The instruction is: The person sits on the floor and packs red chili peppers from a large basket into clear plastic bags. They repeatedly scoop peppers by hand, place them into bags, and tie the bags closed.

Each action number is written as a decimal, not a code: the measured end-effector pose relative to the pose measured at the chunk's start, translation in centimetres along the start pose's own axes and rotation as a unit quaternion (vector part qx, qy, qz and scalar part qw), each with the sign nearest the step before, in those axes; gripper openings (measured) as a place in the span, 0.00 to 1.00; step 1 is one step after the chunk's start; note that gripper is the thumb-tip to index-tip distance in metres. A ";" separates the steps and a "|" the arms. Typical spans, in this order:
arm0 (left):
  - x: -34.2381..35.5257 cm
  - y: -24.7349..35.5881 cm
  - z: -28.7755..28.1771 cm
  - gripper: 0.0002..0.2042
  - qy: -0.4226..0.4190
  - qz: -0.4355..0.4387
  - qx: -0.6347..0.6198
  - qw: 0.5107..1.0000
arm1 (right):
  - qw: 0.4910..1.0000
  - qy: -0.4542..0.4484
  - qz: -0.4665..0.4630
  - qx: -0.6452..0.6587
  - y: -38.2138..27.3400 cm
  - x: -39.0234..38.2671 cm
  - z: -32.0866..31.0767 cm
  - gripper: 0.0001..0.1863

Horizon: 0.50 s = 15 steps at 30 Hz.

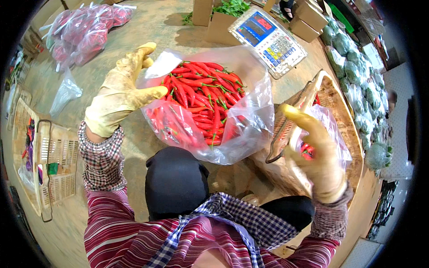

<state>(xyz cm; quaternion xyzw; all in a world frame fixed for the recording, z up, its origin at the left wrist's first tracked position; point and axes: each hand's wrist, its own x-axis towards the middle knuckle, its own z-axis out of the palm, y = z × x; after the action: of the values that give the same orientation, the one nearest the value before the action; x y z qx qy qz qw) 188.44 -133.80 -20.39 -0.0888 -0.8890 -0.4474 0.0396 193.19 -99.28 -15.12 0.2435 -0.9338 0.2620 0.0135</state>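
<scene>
A clear plastic bag (250, 138) full of red chili peppers (203, 89) with green stems stands open in front of my knees. My left hand (123, 91), in a yellowish work glove, is at the bag's left rim, thumb and fingers spread apart. The thumb tip overlaps the bag's edge; I cannot tell if it presses on it. My right hand (319, 156), gloved too and smeared by motion, is over the tan plastic crate (351, 178) on the right, finger and thumb apart. Inside that crate, more chilies (307, 149) show in clear plastic, partly hidden by the hand.
Beyond the bag stands a digital scale (270, 42) with a lit display. Cardboard boxes (222, 27) and leafy greens (231, 6) are behind it. Bagged chilies (85, 33) lie far left, near a loose plastic bag (66, 93). Another crate (58, 163) is left; bagged green produce (357, 85) lines the right.
</scene>
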 end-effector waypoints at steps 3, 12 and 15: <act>-0.3 -1.0 -0.2 0.37 0.016 0.069 -0.101 0.992 | 0.948 -0.107 -0.020 -0.298 -2.0 3.7 3.1 0.56; -1.3 -3.5 -1.6 0.48 -0.036 0.103 -0.106 0.988 | 0.902 -0.175 0.018 -0.394 3.1 5.4 8.3 0.58; 0.4 -3.2 0.3 0.41 -0.055 0.066 -0.250 0.964 | 0.897 -0.148 0.051 -0.414 5.3 4.9 10.1 0.36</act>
<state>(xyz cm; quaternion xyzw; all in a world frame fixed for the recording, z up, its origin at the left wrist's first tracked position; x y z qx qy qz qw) 187.44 -135.38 -23.09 -0.1793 -0.7415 -0.6466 -0.0035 187.47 -102.56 -25.64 0.2037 -0.9602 -0.1870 -0.0391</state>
